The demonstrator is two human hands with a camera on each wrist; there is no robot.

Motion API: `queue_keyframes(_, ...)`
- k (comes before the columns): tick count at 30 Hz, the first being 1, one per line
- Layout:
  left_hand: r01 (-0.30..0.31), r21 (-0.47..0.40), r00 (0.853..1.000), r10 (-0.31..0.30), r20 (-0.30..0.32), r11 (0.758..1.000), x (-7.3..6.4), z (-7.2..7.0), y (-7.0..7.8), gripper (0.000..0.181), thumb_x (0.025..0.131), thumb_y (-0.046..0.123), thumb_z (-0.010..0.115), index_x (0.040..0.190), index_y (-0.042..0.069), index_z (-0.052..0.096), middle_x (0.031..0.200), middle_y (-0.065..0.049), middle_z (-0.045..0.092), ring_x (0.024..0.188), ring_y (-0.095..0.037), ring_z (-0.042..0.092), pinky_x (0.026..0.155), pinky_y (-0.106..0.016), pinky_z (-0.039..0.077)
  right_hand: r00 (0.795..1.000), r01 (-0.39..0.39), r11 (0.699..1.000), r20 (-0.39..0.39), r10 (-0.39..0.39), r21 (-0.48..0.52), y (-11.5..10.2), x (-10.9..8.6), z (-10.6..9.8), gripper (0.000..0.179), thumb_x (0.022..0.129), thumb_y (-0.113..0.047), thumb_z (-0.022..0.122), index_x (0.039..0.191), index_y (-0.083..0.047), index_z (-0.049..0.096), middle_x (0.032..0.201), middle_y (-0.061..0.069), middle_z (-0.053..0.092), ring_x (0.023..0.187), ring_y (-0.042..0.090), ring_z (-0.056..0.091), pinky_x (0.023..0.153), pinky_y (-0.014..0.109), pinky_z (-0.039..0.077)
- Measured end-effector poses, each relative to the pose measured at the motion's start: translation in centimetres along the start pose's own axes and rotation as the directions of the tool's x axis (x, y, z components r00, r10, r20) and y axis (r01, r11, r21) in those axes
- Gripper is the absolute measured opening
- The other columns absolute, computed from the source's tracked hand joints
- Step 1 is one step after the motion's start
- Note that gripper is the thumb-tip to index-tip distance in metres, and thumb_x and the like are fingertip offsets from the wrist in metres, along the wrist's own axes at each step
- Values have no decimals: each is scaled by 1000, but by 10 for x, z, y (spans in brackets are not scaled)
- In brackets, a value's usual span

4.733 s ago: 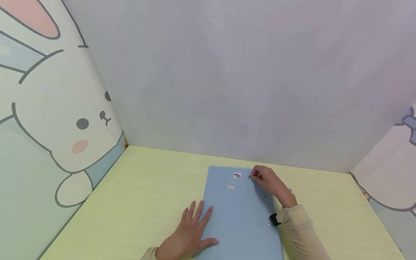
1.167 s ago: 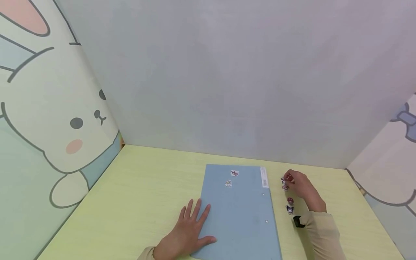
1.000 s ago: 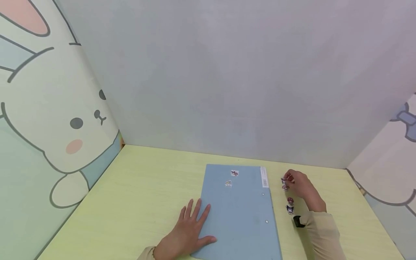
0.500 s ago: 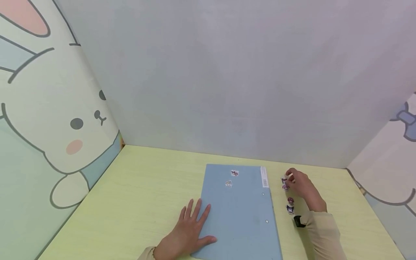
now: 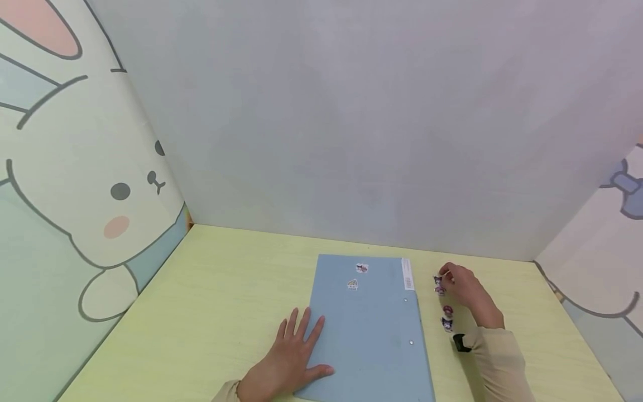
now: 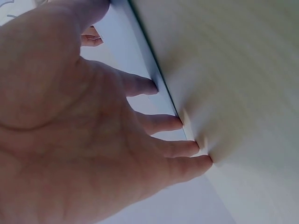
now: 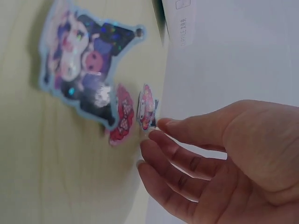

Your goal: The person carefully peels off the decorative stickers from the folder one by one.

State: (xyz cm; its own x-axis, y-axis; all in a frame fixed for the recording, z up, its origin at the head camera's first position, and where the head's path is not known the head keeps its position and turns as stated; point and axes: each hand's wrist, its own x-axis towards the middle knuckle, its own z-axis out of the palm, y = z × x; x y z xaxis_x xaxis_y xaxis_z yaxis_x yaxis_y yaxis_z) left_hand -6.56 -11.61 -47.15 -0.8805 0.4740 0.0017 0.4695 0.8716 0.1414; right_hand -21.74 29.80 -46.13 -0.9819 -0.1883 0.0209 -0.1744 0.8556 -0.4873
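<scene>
My left hand (image 5: 288, 357) lies flat with spread fingers on the left edge of a blue file folder (image 5: 372, 335); its fingertips reach the table in the left wrist view. Right of the folder, my right hand (image 5: 464, 287) has thumb and index finger pinched at the edge of a dark cartoon sticker (image 5: 438, 281). A pink sticker (image 5: 440, 291) lies just below that one. Closer to me are another pink sticker (image 5: 448, 311) and a dark sticker (image 7: 84, 65) with a shiny surface, large in the right wrist view. My fingers partly hide the pinched sticker.
Two small stickers, one upper (image 5: 362, 268) and one lower (image 5: 353, 285), are on the folder's upper part. A white barcode label (image 5: 407, 273) runs along its upper right edge. Behind the pale yellow table (image 5: 241, 279) rises a plain grey wall (image 5: 351, 123).
Since the earliest frame my right hand has moved right, from the folder's upper right part to the stickers on the table. Its fingers parted slightly half a second ago and have closed together again.
</scene>
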Motion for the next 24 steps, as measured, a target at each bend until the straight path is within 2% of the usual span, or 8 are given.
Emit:
queue_keyframes(3,5,-7,1000,-5,3,1000,0,-1,1,90,90,69,61,152,5,46,154,-26,40,139,-52,39,105,-64,39,1000,29,1000,1,-29,3,1,-2,-1,16,98,3,56,110,14,58,98,25,64,90,38,62,79,54,53)
queue_keyframes(11,11,-107,1000,-12,-2,994,-1,4,-3,92,89,68,64,152,3,46,155,-29,38,139,-55,36,105,-67,36,998,30,998,50,-33,58,-5,-12,-2,23,100,-3,60,118,11,56,102,22,63,92,36,64,75,49,55)
queue_keyframes(16,2,-168,1000,-2,3,986,-2,8,-6,94,90,69,62,151,0,44,155,-32,35,140,-56,34,106,-68,34,998,64,997,13,-65,47,-8,-19,0,18,100,-4,63,112,9,61,102,19,64,92,35,64,78,50,56)
queue_keyframes(19,15,-164,999,-10,32,986,-4,4,-3,94,91,68,62,153,1,43,157,-31,34,142,-53,34,109,-66,33,995,98,994,-19,-98,44,-10,-23,1,15,99,-3,64,109,9,63,101,16,65,92,33,65,78,49,56)
queue_keyframes(24,-1,-144,999,6,34,990,-5,-1,0,94,91,68,61,152,0,43,156,-31,35,142,-47,39,110,-62,35,988,149,988,-46,-147,40,-14,-31,4,12,98,0,65,108,6,65,100,11,65,92,29,65,80,46,56)
